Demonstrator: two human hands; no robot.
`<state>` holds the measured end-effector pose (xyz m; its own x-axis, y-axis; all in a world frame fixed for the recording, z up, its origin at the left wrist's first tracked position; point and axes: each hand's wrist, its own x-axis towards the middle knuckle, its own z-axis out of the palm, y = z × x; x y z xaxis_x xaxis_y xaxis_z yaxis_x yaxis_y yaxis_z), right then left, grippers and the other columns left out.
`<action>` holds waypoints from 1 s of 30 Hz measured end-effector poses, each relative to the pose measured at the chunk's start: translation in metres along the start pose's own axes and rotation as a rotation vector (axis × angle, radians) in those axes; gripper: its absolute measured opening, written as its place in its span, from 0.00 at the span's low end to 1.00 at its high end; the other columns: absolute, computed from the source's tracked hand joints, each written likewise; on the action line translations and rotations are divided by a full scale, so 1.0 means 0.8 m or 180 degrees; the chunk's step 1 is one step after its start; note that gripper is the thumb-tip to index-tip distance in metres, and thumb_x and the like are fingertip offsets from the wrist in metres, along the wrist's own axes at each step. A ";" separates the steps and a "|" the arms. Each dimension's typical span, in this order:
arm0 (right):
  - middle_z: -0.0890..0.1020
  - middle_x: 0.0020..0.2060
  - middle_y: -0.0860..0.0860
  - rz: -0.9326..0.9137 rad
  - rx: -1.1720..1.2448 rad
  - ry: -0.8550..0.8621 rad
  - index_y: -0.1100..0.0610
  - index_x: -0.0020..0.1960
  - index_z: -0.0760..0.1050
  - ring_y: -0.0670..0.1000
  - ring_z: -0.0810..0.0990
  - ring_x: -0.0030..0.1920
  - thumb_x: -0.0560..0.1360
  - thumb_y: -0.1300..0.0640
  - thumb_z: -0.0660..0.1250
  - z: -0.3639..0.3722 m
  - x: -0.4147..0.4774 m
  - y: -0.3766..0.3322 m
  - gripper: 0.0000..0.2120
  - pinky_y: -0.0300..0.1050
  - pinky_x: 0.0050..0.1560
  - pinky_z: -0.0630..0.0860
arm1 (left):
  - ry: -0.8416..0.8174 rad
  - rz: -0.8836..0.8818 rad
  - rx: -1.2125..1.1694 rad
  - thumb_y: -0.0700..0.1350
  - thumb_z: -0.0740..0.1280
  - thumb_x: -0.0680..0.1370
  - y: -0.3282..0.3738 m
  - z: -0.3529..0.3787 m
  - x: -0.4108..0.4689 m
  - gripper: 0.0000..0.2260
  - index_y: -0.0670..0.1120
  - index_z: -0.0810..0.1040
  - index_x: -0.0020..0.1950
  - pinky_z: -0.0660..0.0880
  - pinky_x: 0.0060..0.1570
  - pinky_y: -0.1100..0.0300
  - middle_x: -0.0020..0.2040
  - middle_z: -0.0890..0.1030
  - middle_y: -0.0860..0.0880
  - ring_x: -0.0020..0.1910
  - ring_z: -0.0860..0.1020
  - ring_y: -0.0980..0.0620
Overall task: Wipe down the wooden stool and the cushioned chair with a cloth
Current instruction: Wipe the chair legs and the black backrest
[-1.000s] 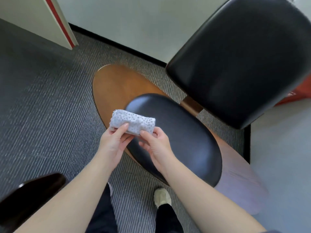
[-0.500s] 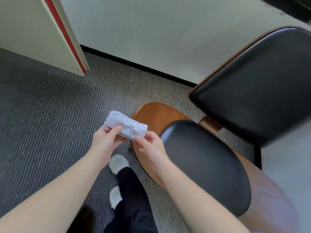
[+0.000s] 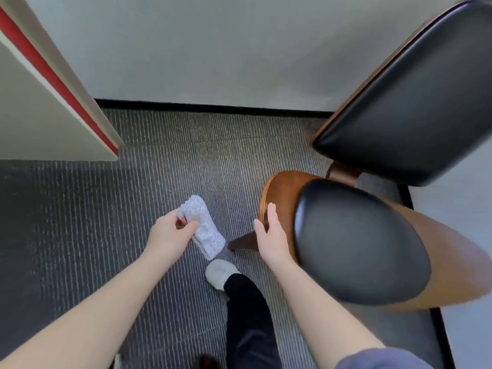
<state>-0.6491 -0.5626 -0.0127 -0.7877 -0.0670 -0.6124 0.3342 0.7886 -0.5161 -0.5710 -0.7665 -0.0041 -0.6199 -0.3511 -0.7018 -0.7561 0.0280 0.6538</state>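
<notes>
The cushioned chair [image 3: 282, 193] fills the right side: a brown wooden shell with a black padded seat [image 3: 359, 243] and a black padded backrest [image 3: 410, 113]. My left hand [image 3: 170, 235] pinches a folded white dotted cloth [image 3: 205, 230] over the carpet, left of the chair. My right hand [image 3: 269, 235] has straight fingers and rests against the wooden left edge of the seat shell. A dark chair leg [image 3: 242, 242] shows below that hand. No wooden stool is in view.
Grey ribbed carpet [image 3: 159, 169] covers the floor. A white panel with a red edge [image 3: 53, 75] stands at the far left. A pale wall with black skirting [image 3: 213, 106] runs behind. My leg and white-socked foot [image 3: 221, 272] stand between my arms.
My right hand let go of the cloth and moved right onto the chair's wooden edge. The left hand alone now holds the cloth. The view swung left, so the chair sits further right.
</notes>
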 end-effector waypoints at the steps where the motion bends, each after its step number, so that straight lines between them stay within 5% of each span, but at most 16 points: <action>1: 0.51 0.78 0.47 -0.0054 -0.0041 0.0197 0.54 0.79 0.47 0.49 0.49 0.78 0.83 0.54 0.55 0.011 -0.001 0.003 0.28 0.38 0.74 0.45 | -0.0094 0.0119 0.0152 0.43 0.67 0.78 -0.008 -0.006 0.011 0.04 0.44 0.80 0.48 0.75 0.43 0.52 0.44 0.82 0.46 0.41 0.79 0.48; 5: 0.52 0.78 0.45 -0.0362 -0.0147 0.0790 0.54 0.79 0.47 0.47 0.48 0.78 0.84 0.53 0.52 0.042 0.005 0.022 0.26 0.49 0.78 0.47 | -0.0406 0.0447 0.0473 0.42 0.67 0.77 -0.034 -0.003 0.050 0.09 0.42 0.75 0.38 0.65 0.32 0.58 0.34 0.75 0.50 0.31 0.70 0.53; 11: 0.54 0.78 0.46 -0.0905 -0.0435 0.0973 0.55 0.79 0.49 0.45 0.50 0.78 0.82 0.48 0.51 0.044 0.021 0.055 0.28 0.39 0.75 0.48 | -0.0693 0.0718 0.0497 0.42 0.66 0.77 -0.079 0.059 0.095 0.06 0.40 0.77 0.42 0.72 0.38 0.54 0.38 0.79 0.45 0.36 0.76 0.51; 17: 0.58 0.77 0.48 -0.1373 -0.0550 0.1138 0.57 0.79 0.53 0.42 0.55 0.77 0.81 0.45 0.51 0.042 0.030 0.077 0.30 0.34 0.75 0.51 | -0.0917 0.1120 0.0448 0.43 0.64 0.78 -0.121 0.148 0.134 0.08 0.41 0.74 0.40 0.65 0.30 0.61 0.35 0.76 0.48 0.33 0.71 0.54; 21: 0.62 0.76 0.49 -0.1616 -0.0375 0.1240 0.59 0.78 0.57 0.39 0.58 0.74 0.81 0.50 0.54 0.043 0.029 0.087 0.27 0.27 0.71 0.52 | -0.1096 0.1258 0.0335 0.41 0.63 0.77 -0.146 0.209 0.165 0.09 0.40 0.73 0.38 0.68 0.32 0.57 0.34 0.76 0.46 0.34 0.73 0.48; 24: 0.65 0.74 0.47 -0.1823 -0.0296 0.1419 0.56 0.77 0.60 0.38 0.62 0.73 0.81 0.50 0.56 0.044 0.025 0.107 0.26 0.30 0.71 0.56 | -0.1262 0.1365 0.0174 0.40 0.62 0.76 -0.159 0.243 0.185 0.07 0.38 0.78 0.46 0.80 0.45 0.45 0.43 0.82 0.40 0.43 0.81 0.40; 26: 0.67 0.74 0.46 -0.1890 -0.0456 0.1518 0.54 0.77 0.60 0.38 0.63 0.72 0.81 0.48 0.57 0.047 0.021 0.128 0.26 0.31 0.71 0.58 | -0.1326 0.1633 0.0178 0.41 0.62 0.75 -0.164 0.259 0.193 0.08 0.40 0.79 0.47 0.79 0.46 0.42 0.44 0.82 0.40 0.45 0.81 0.40; 30: 0.68 0.73 0.44 -0.1863 -0.0606 0.1592 0.52 0.77 0.59 0.38 0.65 0.71 0.80 0.46 0.58 0.052 0.010 0.170 0.27 0.31 0.70 0.61 | -0.0762 0.2787 0.0501 0.42 0.63 0.77 -0.165 0.278 0.197 0.05 0.43 0.77 0.43 0.66 0.36 0.57 0.40 0.75 0.47 0.40 0.73 0.49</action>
<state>-0.5886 -0.4813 -0.1123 -0.9622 -0.2562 0.0920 -0.2650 0.8041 -0.5321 -0.6154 -0.6175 -0.2640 -0.9980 0.0581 -0.0259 -0.0055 0.3256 0.9455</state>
